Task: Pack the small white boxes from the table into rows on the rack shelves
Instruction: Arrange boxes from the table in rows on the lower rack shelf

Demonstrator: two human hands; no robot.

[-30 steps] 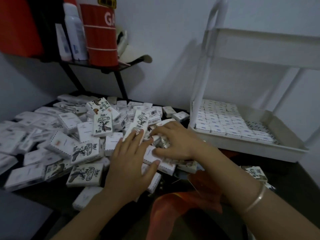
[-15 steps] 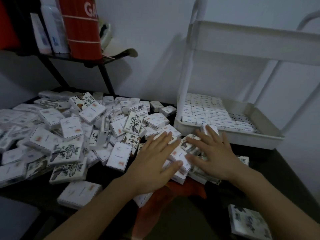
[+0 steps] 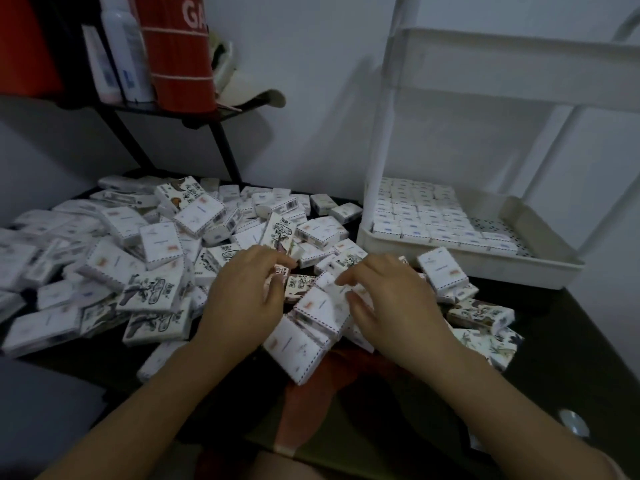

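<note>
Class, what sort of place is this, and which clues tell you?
Probably a home packing corner: a dark table heaped with small white boxes, a white rack, toiletry bottles shelved behind.

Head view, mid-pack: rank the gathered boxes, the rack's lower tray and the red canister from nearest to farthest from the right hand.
From the right hand:
1. gathered boxes: pinched at its fingertips, just to its left.
2. rack's lower tray: to its right and farther back.
3. red canister: far off, high at the upper left.
</note>
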